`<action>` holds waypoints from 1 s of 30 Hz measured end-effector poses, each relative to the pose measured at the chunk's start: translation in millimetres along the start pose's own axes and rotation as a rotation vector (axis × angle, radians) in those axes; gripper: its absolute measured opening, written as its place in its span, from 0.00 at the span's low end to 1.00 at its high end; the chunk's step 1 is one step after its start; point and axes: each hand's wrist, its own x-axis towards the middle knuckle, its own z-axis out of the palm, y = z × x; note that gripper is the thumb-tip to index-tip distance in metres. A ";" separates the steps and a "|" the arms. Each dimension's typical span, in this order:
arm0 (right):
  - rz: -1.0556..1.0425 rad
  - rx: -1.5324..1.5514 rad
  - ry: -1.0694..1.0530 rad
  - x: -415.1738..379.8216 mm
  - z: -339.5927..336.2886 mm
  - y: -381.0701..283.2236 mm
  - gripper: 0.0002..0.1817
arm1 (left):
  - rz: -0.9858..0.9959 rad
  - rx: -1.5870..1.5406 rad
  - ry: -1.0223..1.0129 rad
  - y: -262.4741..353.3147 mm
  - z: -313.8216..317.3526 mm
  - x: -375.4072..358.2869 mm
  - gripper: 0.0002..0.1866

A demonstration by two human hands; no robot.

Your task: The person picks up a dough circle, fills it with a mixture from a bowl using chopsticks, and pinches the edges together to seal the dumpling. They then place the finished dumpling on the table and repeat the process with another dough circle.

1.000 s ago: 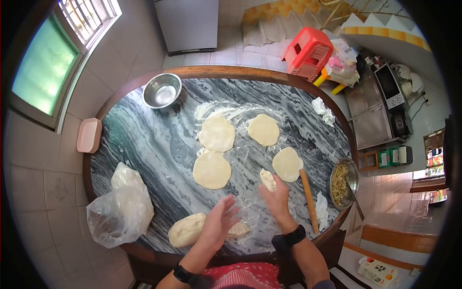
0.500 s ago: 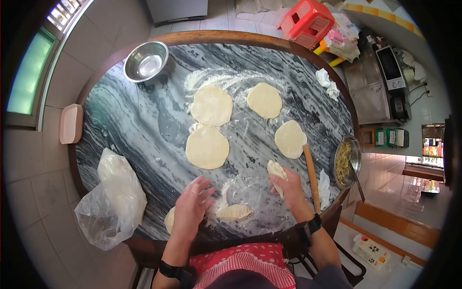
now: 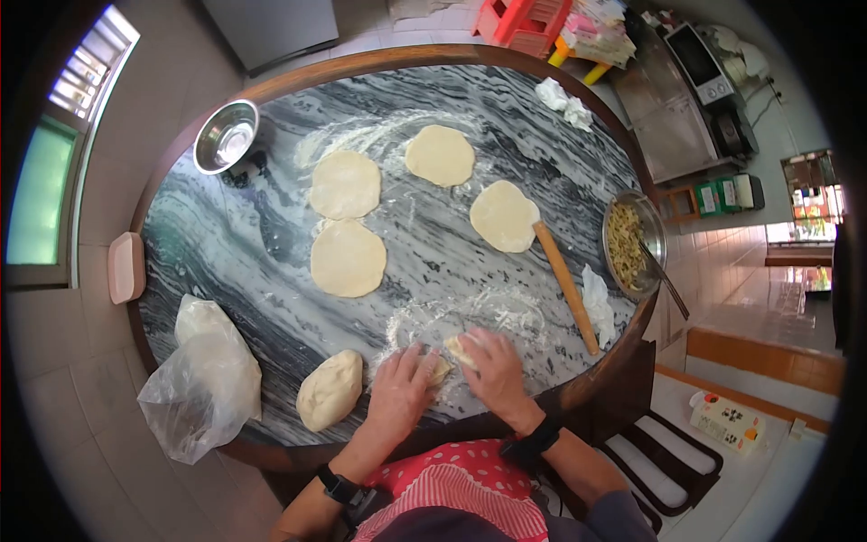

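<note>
My left hand (image 3: 402, 388) is closed over a small piece of dough (image 3: 442, 370) at the near edge of the marble table; only one end of that piece shows. Beside it, my right hand (image 3: 493, 369) has its fingers curled over another piece of dough (image 3: 459, 351), low on the floured surface. A large lump of dough (image 3: 330, 391) lies to the left of my left hand. Beyond my hands are several flat rounds of dough, including one (image 3: 349, 258) at left and one (image 3: 504, 217) at right, whose edge touches a rolling pin (image 3: 567, 287).
A metal bowl of chopped filling (image 3: 625, 248) with a utensil stands at the right edge. An empty metal bowl (image 3: 226, 137) is at the far left. A plastic bag (image 3: 209, 370) lies at near left. Crumpled tissues (image 3: 564, 104) and a red stool (image 3: 522, 23) are at the far right.
My right hand has come left and down with its dough piece. My left hand has moved right onto the other piece, uncovering the large lump. The view has shifted and turned.
</note>
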 end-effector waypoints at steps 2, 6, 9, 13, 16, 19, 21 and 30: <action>-0.045 -0.061 -0.068 -24.4 -3.9 -3.1 0.28 | 0.038 0.102 -0.008 -2.7 4.4 0.4 0.35; -0.031 -0.117 -0.101 -54.6 -19.5 18.0 0.30 | 0.102 0.122 0.019 -0.5 11.8 3.1 0.31; 0.108 -0.110 0.075 -52.9 -28.1 39.8 0.28 | 0.121 0.120 0.050 -1.2 12.3 4.9 0.28; 0.327 -0.143 0.295 -30.5 -26.1 63.4 0.26 | 0.111 0.090 0.071 1.8 13.9 6.7 0.26; 0.290 -0.183 0.318 -7.3 -13.2 60.0 0.26 | 0.154 0.108 0.071 -1.3 10.5 8.8 0.27; 0.140 -0.156 0.145 0.1 -5.0 32.5 0.25 | 0.214 0.102 -0.077 -8.1 0.6 11.7 0.20; 0.086 -0.118 0.091 -9.5 1.4 13.6 0.26 | 0.311 0.053 -0.143 -11.1 -0.4 12.2 0.25; 0.279 -0.016 0.136 -51.5 -17.2 15.3 0.24 | 0.498 0.143 -0.382 -7.6 -11.7 9.2 0.17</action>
